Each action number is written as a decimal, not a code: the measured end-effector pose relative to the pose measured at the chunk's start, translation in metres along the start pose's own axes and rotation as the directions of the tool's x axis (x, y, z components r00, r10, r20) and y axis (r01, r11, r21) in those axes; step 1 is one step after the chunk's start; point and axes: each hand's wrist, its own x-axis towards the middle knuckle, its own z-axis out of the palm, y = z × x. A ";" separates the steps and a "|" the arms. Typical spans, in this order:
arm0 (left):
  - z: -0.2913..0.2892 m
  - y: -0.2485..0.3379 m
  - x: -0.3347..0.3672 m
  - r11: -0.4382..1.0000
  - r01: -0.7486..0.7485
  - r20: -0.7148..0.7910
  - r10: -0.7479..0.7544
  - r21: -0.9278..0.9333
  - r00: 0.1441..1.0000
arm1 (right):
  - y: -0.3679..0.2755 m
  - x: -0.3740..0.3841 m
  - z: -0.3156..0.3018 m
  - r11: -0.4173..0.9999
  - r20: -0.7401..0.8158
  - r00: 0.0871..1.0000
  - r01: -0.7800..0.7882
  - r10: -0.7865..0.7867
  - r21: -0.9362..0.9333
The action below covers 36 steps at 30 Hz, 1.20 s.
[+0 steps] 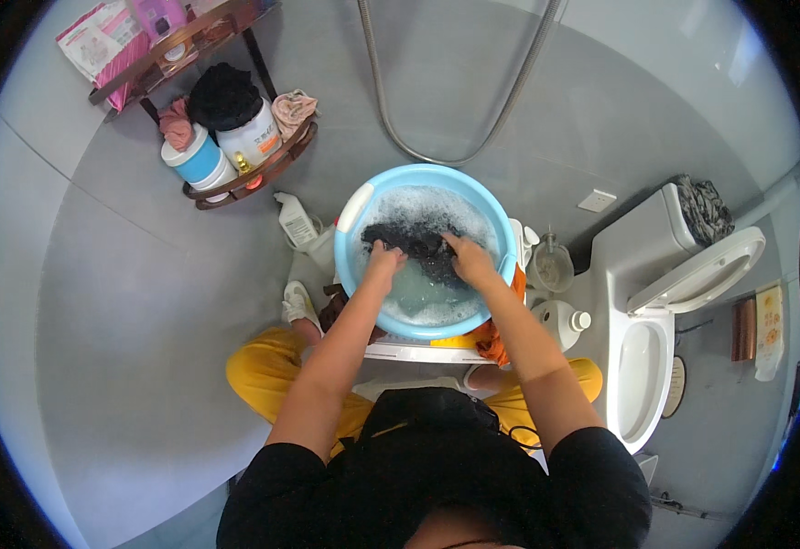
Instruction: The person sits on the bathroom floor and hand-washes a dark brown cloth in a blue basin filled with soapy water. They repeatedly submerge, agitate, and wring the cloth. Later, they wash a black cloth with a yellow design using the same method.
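A light blue round basin [508, 240] in front of me holds soapy water with white foam [416, 199]. In the water lies a dark, wet cloth item [423, 245], partly under the suds; I cannot tell what kind of garment it is. My left hand [386, 260] is closed on the cloth's left part, its fingers partly in the water. Toward the cloth's right side, my right hand [467, 256] is also closed on the fabric, fingers bent and partly hidden by it.
An orange cloth [491, 344] hangs beside the basin's stand. White bottles [297, 220] [560, 322] stand at either side. To the right is a toilet [643, 366] with raised lid. A corner shelf [263, 169] with tubs stands far left; a shower hose [377, 82] hangs beyond the basin.
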 end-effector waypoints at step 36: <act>0.009 -0.034 0.022 0.980 -0.192 0.204 0.200 -0.059 0.958 | -0.138 -0.028 -0.159 0.249 -0.268 0.944 0.217 0.193 0.944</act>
